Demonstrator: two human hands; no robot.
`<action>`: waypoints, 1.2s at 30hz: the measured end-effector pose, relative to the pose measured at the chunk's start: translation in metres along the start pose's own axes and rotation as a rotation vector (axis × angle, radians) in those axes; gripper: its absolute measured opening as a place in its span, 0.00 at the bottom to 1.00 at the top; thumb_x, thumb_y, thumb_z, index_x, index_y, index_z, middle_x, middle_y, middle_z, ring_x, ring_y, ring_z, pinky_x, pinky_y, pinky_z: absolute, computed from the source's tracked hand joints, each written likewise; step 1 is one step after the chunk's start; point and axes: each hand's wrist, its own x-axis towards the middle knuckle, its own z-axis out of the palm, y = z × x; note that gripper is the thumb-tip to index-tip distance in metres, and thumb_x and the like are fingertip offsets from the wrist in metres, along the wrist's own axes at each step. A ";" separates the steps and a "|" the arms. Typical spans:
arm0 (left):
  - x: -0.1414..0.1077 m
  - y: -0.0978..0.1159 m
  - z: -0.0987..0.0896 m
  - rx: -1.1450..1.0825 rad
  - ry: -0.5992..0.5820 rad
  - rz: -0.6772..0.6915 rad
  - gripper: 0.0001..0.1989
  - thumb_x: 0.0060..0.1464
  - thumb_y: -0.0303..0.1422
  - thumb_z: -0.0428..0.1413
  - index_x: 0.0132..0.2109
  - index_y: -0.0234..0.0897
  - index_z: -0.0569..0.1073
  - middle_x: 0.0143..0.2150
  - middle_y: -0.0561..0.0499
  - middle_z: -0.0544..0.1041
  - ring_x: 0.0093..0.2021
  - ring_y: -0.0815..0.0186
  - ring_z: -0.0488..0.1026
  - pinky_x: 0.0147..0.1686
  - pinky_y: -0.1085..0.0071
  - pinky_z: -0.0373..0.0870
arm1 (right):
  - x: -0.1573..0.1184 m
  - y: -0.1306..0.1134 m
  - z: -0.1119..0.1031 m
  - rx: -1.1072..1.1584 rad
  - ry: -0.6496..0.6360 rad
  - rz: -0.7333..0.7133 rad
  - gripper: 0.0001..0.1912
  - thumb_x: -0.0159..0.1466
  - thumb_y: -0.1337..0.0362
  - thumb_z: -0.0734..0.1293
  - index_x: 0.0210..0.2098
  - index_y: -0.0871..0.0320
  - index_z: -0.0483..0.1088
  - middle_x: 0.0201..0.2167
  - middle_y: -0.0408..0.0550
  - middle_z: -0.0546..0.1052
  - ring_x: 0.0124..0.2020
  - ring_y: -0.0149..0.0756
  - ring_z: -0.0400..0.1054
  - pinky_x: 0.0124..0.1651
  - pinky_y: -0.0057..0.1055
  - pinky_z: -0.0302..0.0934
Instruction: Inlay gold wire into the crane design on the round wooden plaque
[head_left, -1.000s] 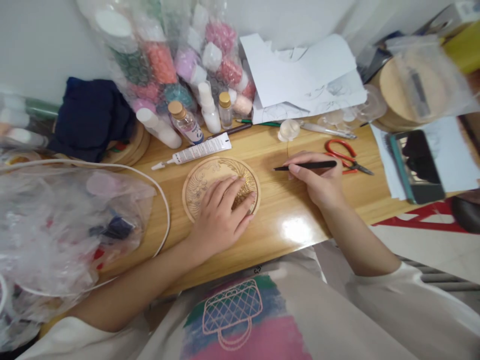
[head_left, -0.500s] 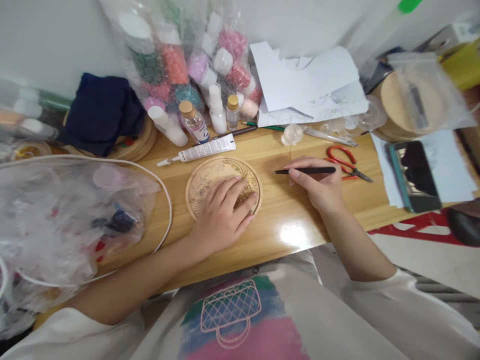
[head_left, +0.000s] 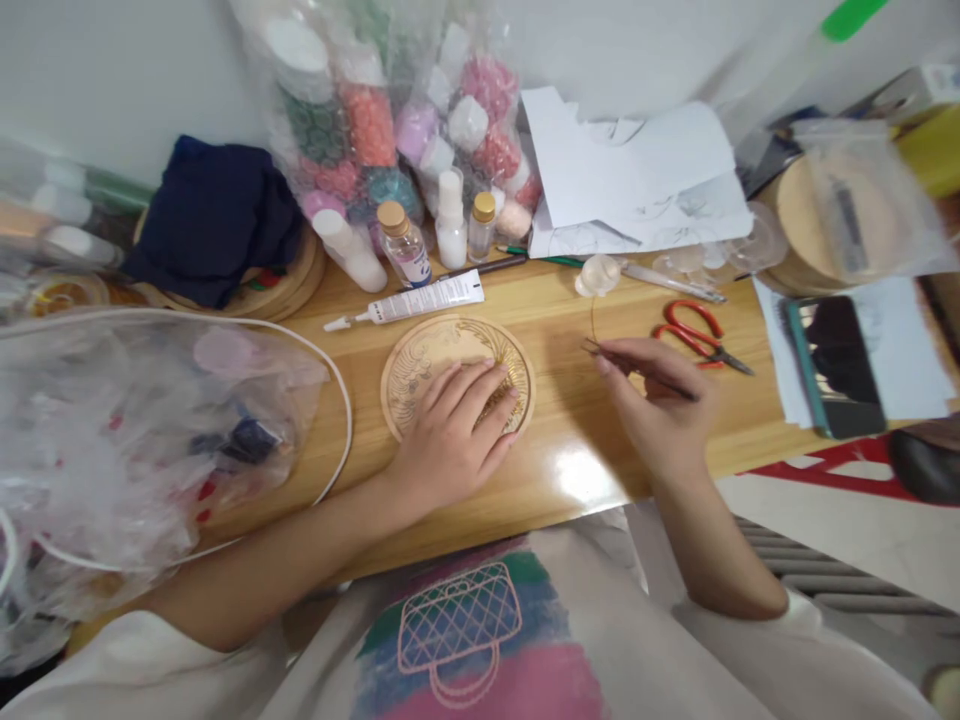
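Note:
My left hand [head_left: 457, 430] lies with outstretched fingers across a round wooden plaque [head_left: 409, 360], which has a dark line pattern and gold wire along its right part. My palm and fingers hide the plaque's lower middle. Off to the right, my right hand [head_left: 660, 405] pinches dark tweezers [head_left: 681, 386], their tips pointing left above the table. A thin gold wire [head_left: 594, 318] runs from a small clear spool [head_left: 598, 275] down to the tweezer tips; whether the tips grip it is hard to tell. Red-handled cutters [head_left: 696, 332] lie just beyond my right hand.
A white glue tube [head_left: 427, 298] lies behind the plaque, near a cork-topped bottle [head_left: 405, 245]. Bagged jars [head_left: 367, 120] and paper sheets [head_left: 637, 180] stand along the back. A plastic bag [head_left: 150, 430] and white cable [head_left: 346, 400] flank the left; a phone [head_left: 836, 365] lies right.
My right hand has turned, so the tweezers now point more away from me and their tips meet the wire. My left hand stays on the plaque. The whole view has shifted slightly.

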 end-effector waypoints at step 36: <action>-0.009 -0.025 -0.013 -0.002 0.013 -0.125 0.17 0.61 0.31 0.54 0.55 0.29 0.70 0.61 0.31 0.67 0.63 0.44 0.64 0.58 0.45 0.67 | 0.000 -0.028 0.059 0.041 -0.218 0.083 0.06 0.60 0.69 0.70 0.36 0.51 0.77 0.32 0.41 0.81 0.33 0.31 0.76 0.36 0.29 0.72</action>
